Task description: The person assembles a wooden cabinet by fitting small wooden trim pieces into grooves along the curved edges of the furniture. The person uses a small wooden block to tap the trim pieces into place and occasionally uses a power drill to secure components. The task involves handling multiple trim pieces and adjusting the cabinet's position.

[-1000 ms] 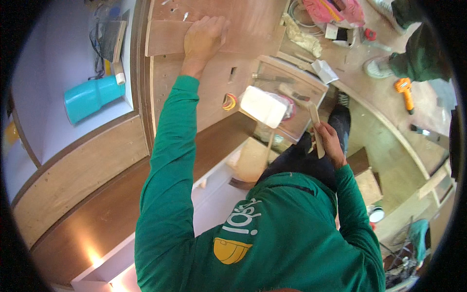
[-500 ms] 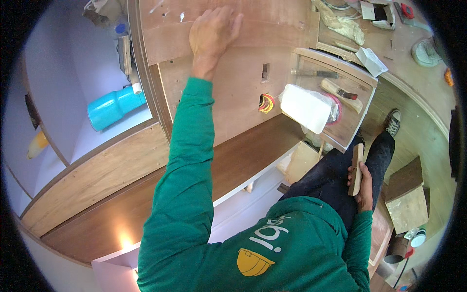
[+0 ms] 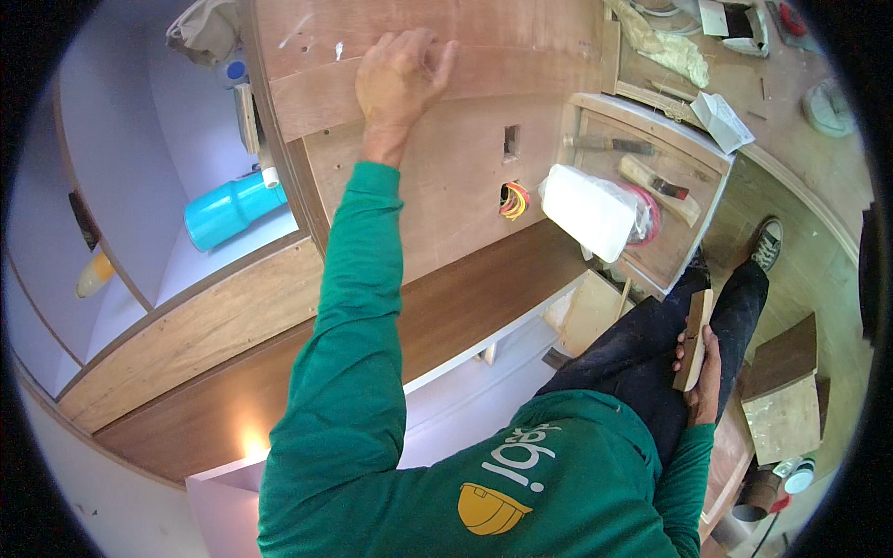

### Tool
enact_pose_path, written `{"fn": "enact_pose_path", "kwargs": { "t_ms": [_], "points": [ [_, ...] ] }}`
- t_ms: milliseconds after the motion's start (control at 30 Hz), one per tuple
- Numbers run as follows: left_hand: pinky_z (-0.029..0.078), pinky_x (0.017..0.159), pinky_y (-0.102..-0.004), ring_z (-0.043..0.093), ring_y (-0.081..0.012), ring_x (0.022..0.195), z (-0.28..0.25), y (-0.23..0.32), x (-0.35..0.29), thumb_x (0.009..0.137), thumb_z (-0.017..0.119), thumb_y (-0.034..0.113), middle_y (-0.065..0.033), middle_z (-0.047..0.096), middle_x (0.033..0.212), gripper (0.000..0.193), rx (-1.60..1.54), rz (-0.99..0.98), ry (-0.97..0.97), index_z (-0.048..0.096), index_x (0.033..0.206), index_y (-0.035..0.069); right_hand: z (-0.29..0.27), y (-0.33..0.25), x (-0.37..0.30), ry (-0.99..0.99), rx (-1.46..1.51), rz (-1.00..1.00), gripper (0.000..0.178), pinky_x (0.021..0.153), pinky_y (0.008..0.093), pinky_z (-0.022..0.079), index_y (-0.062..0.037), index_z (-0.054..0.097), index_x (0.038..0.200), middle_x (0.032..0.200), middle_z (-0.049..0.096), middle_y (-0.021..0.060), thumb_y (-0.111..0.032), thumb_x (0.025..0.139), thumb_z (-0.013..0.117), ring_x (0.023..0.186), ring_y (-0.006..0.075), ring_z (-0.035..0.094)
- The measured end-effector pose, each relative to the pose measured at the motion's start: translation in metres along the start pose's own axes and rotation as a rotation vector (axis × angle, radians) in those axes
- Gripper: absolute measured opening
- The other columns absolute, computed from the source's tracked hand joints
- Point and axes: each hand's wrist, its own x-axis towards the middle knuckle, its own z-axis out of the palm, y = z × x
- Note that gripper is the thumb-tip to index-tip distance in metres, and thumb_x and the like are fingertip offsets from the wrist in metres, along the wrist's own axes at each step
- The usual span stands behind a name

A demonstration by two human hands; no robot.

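Note:
My left hand [image 3: 402, 82] is raised against the reddish-brown wooden panel [image 3: 321, 98], thumb held apart and fingers loosely bent. Nothing shows in it; its fingertips are partly hidden. Down beside my thigh, my right hand [image 3: 709, 372] grips a long, narrow wooden block [image 3: 694, 339], pale with a darker brown side. The block stands tilted, apart from the panel. Lower on the panel are a rectangular cutout [image 3: 511, 141] and a round hole with red and yellow wires [image 3: 513, 200] poking out.
A shallow wooden tray [image 3: 684, 244] at right holds a white plastic container [image 3: 586, 212] and hand tools [image 3: 659, 184]. In the left cabinet lies a turquoise tumbler [image 3: 233, 212]. Wood offcuts [image 3: 783, 414] stand at lower right; a cluttered bench [image 3: 763, 102] is beyond.
The view has shifted slightly, so the surroundings sit a little to the right. My left hand has moved slightly left along the panel. My right hand still holds the wooden block.

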Motion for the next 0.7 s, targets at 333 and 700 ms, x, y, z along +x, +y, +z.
{"fn": "enact_pose_path", "kwargs": {
  "t_ms": [333,700],
  "points": [
    [0.057,0.076,-0.0444,0.072,-0.0279,0.087,-0.003,0.009,0.002,0.089,0.083,0.038,-0.0041,0.076,0.088,0.025,-0.034,-0.023,-0.035,0.079,0.093,0.014,-0.01,-0.017,-0.003,0.013,0.022,0.025,0.051,0.057,0.0277,0.055,-0.006,0.057,0.136,0.101,0.069,0.0076,-0.051,0.112,0.056,0.075,0.0133,0.064],
    [0.057,0.071,-0.0456,0.072,-0.0296,0.079,-0.013,-0.008,-0.004,0.092,0.082,0.037,-0.0056,0.074,0.08,0.025,-0.247,0.011,0.077,0.078,0.092,0.012,-0.002,-0.028,-0.01,0.02,-0.132,-0.027,0.055,0.057,0.03,0.057,-0.006,0.059,0.137,0.097,0.069,0.008,-0.053,0.11,0.056,0.073,0.016,0.065]
  ]
}}
